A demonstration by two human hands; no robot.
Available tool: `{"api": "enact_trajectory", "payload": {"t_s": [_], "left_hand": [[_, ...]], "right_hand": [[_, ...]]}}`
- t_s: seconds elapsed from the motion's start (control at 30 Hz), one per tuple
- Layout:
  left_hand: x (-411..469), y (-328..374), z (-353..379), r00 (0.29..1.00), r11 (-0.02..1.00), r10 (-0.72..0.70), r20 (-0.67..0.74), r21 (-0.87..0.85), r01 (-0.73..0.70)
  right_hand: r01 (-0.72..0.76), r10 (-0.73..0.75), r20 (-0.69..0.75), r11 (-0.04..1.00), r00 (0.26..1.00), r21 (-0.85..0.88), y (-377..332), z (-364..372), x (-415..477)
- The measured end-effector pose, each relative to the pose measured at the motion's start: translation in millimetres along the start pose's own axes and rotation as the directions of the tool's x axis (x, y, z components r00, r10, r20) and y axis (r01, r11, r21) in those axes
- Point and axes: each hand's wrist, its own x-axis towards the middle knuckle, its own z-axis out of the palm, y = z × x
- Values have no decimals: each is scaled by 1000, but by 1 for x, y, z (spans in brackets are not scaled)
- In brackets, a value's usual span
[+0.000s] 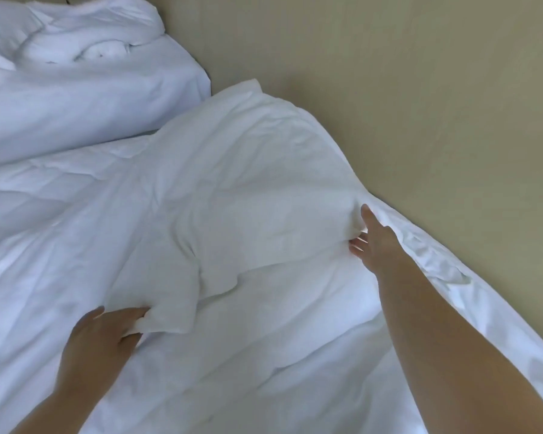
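Fingers (135,313) of left hand (98,336) curled, pinching loose fold of white duvet cover (232,189), lower left of frame. Fingers (366,214) of right hand (378,249) straight, spread, pressing cloth at right edge; some hidden under hem. Fold runs up-right, from left hand toward right hand. Cotton soft, creased, limp. Crumpled duvet (76,73) upper left; beige surface (420,89) beyond.
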Motion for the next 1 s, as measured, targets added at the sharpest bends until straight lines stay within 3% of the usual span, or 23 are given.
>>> {"api": "enact_trajectory", "payload": {"t_s": [0.1,0.2,0.27,0.33,0.4,0.43,0.5,0.53,0.57,0.63,0.73,0.8,0.9,1.0], "left_hand": [[17,20,-24,966,952,-234,106,-174,250],[18,43,-32,961,925,-268,61,-261,275],[17,52,-39,959,895,-278,50,-349,277],[9,54,-51,964,850,-263,36,-465,249],[-3,54,-66,976,864,-218,2,-464,194],[-7,59,-71,984,885,-177,-7,-438,156],[-15,72,-68,1000,902,19,-4,-432,-19],[-18,76,-53,992,932,124,-4,-344,-118],[-19,80,-37,981,954,191,28,-241,-179],[-24,74,5,945,948,306,116,-133,-290],[-25,76,44,896,975,209,392,-17,-220],[-28,79,50,919,980,173,355,36,-198],[-37,85,51,906,981,175,385,11,-194],[-50,72,57,900,982,161,404,28,-188]], "right_hand": [[-40,19,-102,977,995,-211,-8,23,18],[-12,-9,-77,965,997,-262,-13,28,33],[111,-142,-97,956,985,-273,-26,23,32],[365,-421,-126,875,898,-318,-55,9,33],[558,-685,-128,675,718,-482,-102,-12,26],[567,-752,-139,591,644,-573,-125,-25,21],[531,-807,-177,518,564,-671,-158,-51,11],[514,-811,-156,492,564,-702,-164,-61,8],[464,-774,-118,485,622,-741,-160,-65,5],[259,-584,-97,495,806,-829,-128,-72,12],[23,-292,-122,448,949,-894,-60,-78,31],[-16,-249,-104,331,963,-944,-23,-76,27],[190,-351,72,314,934,-930,31,-62,4],[414,-354,262,474,898,-777,72,-47,-27]]}}
